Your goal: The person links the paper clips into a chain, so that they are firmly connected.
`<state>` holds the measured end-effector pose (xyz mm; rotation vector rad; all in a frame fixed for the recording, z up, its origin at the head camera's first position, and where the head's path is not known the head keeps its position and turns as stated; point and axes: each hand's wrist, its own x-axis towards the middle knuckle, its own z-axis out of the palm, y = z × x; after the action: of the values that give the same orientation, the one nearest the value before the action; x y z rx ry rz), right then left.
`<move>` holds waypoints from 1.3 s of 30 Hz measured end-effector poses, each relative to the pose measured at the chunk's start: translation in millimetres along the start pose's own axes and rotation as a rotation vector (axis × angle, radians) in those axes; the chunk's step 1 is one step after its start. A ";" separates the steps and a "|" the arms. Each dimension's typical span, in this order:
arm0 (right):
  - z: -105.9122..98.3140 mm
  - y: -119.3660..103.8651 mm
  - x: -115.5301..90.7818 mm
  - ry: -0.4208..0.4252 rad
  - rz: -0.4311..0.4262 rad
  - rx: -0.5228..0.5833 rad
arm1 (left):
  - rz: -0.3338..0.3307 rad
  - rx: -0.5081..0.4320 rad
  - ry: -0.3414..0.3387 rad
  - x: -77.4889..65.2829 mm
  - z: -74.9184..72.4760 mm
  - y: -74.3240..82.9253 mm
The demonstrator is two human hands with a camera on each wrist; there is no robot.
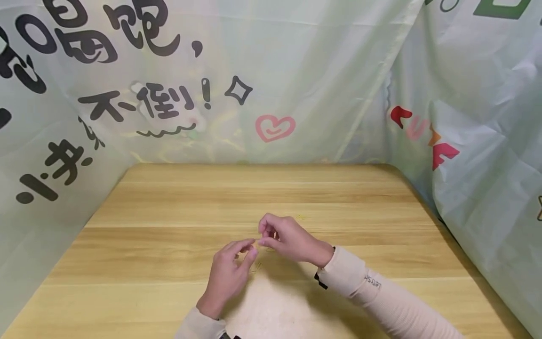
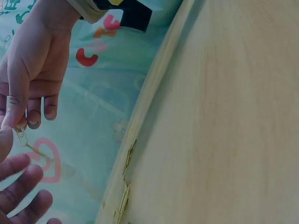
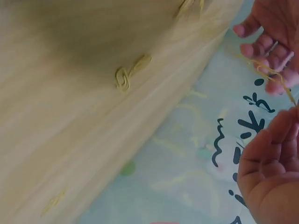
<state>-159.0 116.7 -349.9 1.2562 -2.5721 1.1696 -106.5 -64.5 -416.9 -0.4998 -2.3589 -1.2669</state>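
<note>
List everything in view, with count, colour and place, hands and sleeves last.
Table: one, light wood, under the hands
Held loop: one visible, yellow, pinched by the right hand
Loose thin loops: at least three, yellow, on the table; exact number unclear
Cloth backdrop: pale green, behind and beside the table; number of sheets unclear
Lettering: many characters, dark, left and middle of cloth
Heart: one, pink, middle of cloth
Coloured prints: several, red, pink, orange, green, right side
Wrist straps: two, black, at the cuffs
Sleeves: two, cream, lower edge
Right hand: one, bare, mid-table
Left hand: one, bare, beside it
</note>
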 end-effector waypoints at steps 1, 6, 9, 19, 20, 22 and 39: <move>0.7 0.1 0.5 -0.011 -0.017 -0.005 | 0.004 -0.008 0.001 0.0 0.1 -0.5; 3.2 -0.2 2.3 -0.027 -0.053 0.024 | 0.033 -0.031 -0.001 -0.7 0.7 -2.0; 0.8 4.5 4.1 0.003 -0.024 0.052 | 0.027 -0.041 0.009 -0.1 1.0 -2.7; -14.6 49.4 9.3 0.012 0.218 -0.185 | 0.004 -0.083 0.044 1.6 -0.3 -2.5; -15.1 52.9 8.4 -0.010 0.252 -0.202 | 0.004 -0.086 0.049 1.6 -0.2 -2.7; -14.5 58.6 6.4 -0.070 0.301 -0.214 | 0.007 -0.093 0.057 1.5 0.1 -3.2; 8.3 61.2 1.2 -0.395 0.290 -0.233 | 0.002 -0.129 0.044 1.5 1.9 -2.6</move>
<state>-200.1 134.1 -392.7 1.1909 -3.1507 0.6698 -109.4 -64.1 -418.9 -0.5084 -2.2500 -1.4207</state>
